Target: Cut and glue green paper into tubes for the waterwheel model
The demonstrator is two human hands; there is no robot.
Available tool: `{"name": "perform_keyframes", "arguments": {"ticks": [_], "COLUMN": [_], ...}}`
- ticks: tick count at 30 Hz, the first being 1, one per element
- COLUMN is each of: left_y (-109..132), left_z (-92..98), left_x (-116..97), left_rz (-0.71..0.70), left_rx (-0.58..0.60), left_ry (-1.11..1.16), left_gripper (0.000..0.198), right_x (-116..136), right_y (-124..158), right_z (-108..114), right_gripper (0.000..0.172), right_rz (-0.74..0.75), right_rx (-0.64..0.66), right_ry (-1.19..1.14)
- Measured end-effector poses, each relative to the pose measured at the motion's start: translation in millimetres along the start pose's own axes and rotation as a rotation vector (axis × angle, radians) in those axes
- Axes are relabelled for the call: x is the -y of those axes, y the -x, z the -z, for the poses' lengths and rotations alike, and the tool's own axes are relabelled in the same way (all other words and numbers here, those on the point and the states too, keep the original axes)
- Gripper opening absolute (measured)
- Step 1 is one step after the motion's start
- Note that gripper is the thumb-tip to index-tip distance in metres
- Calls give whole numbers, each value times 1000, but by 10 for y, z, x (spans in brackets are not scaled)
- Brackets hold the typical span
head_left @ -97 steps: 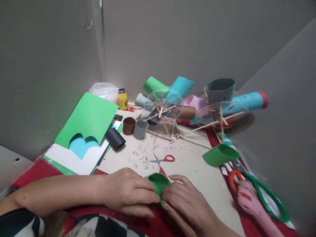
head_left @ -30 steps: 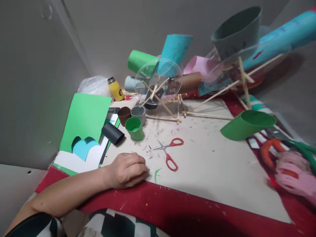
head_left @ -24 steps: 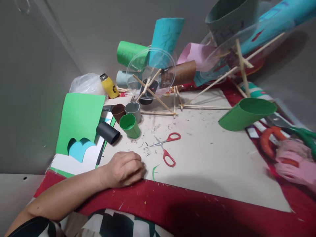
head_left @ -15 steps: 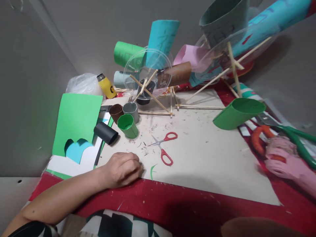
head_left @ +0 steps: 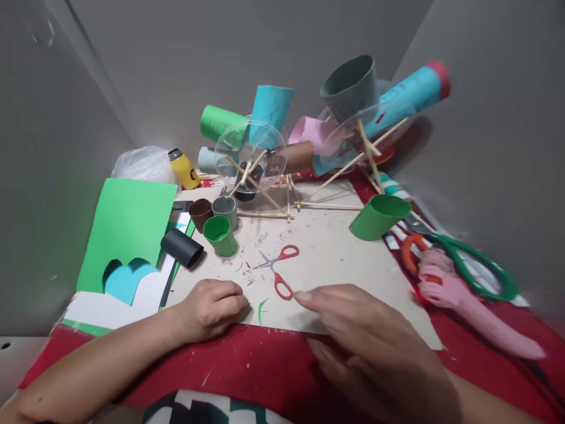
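My left hand (head_left: 212,309) rests on the front edge of the beige board (head_left: 318,277), its fingers curled into a loose fist with nothing showing in it. My right hand (head_left: 375,347) is over the board's front edge, fingers stretched out and thumb apart, holding nothing. Just beyond its fingertips lie small red-handled scissors (head_left: 272,263), blades spread. Between the hands is a thin curved green paper scrap (head_left: 261,312). Past my left hand stand green (head_left: 223,240), grey (head_left: 226,212) and brown (head_left: 200,217) paper cups, beside a black paper tube (head_left: 182,247) lying down.
Stick frames carry clear plastic discs (head_left: 251,156) with coloured tubes at the back. A green tube (head_left: 379,218) stands at right, near large green-handled scissors (head_left: 481,265) and a pink glue gun (head_left: 468,312). Green paper sheets (head_left: 128,218) lie left; grey walls enclose the table.
My right hand has come up from the bottom edge to near the small scissors, fingers extended. The left hand stays in place. The view has shifted, showing more of the right side.
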State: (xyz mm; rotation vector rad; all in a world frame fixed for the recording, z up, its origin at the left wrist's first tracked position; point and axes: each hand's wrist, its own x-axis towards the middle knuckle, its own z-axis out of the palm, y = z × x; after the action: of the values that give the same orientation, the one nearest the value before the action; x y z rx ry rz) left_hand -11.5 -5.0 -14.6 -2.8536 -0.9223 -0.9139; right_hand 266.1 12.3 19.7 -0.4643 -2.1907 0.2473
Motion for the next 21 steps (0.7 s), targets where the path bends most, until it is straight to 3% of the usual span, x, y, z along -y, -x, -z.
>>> {"name": "perform_keyframes", "arguments": {"ticks": [3, 14, 21], "left_y": [-2, 27, 66], "left_z": [-21, -64, -112], "left_x": [-32, -70, -48], "left_rz": [27, 54, 45], "left_rx": [42, 113, 114], "left_ry": [22, 16, -30], "left_gripper": [14, 15, 16], "right_x": [-99, -485, -565], "right_y": [-70, -24, 78], "right_z": [-91, -391, -491], "right_gripper": [43, 38, 48], "right_rz": [89, -141, -234], "right_rx": [-37, 156, 318], "right_ry": [-4, 100, 184]}}
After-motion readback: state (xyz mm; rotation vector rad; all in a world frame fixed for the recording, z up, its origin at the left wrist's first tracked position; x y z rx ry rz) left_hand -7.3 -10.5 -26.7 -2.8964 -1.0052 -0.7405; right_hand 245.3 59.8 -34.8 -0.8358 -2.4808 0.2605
